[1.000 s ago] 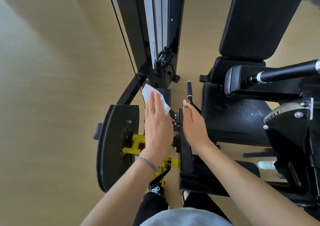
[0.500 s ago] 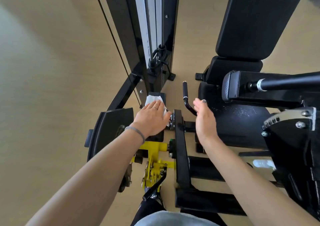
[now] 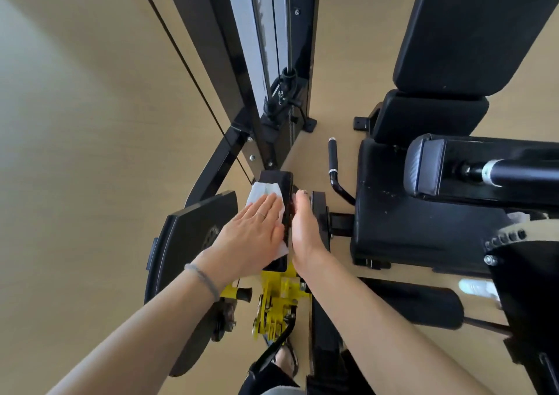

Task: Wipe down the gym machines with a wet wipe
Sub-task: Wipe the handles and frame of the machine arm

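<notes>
No readable writing on machine. Left hand (image 3: 252,233) flat, fingers straight, pressing white wet wipe (image 3: 262,193) onto black padded rectangular pad (image 3: 279,184). Right hand (image 3: 305,228) open, edge-on beside pad. Light wooden floor (image 3: 90,122).

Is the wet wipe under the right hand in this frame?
No, the wet wipe lies under the flat left hand on the small black pad; the right hand holds nothing.
</notes>
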`<act>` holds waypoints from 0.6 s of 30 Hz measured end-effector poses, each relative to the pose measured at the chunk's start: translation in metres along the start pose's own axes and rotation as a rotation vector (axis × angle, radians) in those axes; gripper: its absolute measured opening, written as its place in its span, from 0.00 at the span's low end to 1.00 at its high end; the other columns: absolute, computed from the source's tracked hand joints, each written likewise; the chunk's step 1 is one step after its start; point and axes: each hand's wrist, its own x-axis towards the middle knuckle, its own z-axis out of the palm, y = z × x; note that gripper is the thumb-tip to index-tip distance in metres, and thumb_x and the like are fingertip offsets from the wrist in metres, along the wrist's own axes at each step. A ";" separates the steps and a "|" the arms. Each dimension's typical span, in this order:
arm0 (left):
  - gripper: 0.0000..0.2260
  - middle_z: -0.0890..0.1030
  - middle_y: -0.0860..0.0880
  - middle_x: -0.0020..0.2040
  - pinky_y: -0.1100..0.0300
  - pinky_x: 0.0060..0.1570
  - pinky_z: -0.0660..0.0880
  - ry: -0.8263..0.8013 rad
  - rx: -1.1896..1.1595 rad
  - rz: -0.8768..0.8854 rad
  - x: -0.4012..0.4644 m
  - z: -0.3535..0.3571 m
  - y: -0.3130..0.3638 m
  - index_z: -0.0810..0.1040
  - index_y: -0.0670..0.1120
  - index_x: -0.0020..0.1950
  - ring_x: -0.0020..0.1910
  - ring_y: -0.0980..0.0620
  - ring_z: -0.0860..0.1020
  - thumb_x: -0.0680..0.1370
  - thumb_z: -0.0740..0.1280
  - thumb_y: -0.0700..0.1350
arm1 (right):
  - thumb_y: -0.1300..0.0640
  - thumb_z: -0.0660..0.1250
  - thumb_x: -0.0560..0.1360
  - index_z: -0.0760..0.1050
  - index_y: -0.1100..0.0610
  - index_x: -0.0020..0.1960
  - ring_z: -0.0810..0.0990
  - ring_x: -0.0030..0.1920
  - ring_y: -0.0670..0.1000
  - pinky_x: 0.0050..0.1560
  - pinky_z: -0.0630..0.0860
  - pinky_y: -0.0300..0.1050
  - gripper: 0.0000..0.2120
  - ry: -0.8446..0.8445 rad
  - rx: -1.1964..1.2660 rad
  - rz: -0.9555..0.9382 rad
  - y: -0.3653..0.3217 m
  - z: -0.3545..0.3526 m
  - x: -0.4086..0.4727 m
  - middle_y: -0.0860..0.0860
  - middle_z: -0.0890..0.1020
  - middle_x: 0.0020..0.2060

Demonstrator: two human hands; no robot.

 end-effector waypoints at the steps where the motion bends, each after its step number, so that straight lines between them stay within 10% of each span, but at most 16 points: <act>1: 0.25 0.40 0.44 0.82 0.50 0.78 0.38 -0.021 -0.025 -0.023 -0.006 -0.002 0.001 0.40 0.44 0.82 0.81 0.45 0.39 0.86 0.42 0.51 | 0.30 0.46 0.81 0.59 0.50 0.81 0.65 0.77 0.55 0.78 0.61 0.58 0.36 -0.017 0.003 0.026 0.000 0.001 0.001 0.52 0.66 0.78; 8: 0.27 0.44 0.47 0.83 0.49 0.81 0.45 -0.053 -0.217 -0.057 0.084 0.006 -0.037 0.45 0.45 0.83 0.82 0.50 0.41 0.85 0.39 0.53 | 0.38 0.47 0.85 0.53 0.49 0.83 0.60 0.79 0.52 0.79 0.57 0.52 0.29 0.041 0.115 -0.093 0.002 0.008 0.016 0.52 0.62 0.80; 13: 0.25 0.50 0.45 0.83 0.50 0.80 0.46 -0.032 -0.251 -0.044 0.124 0.003 -0.050 0.53 0.42 0.82 0.82 0.49 0.46 0.86 0.43 0.51 | 0.27 0.52 0.75 0.54 0.45 0.82 0.60 0.80 0.53 0.80 0.56 0.58 0.40 0.062 0.153 -0.068 0.008 0.015 0.026 0.51 0.62 0.80; 18: 0.23 0.47 0.51 0.83 0.59 0.77 0.35 0.055 -0.216 0.166 0.050 0.003 -0.030 0.59 0.47 0.81 0.81 0.55 0.41 0.87 0.48 0.52 | 0.40 0.49 0.86 0.60 0.49 0.80 0.68 0.72 0.47 0.75 0.64 0.47 0.26 0.073 0.197 -0.119 0.013 0.006 0.022 0.49 0.70 0.74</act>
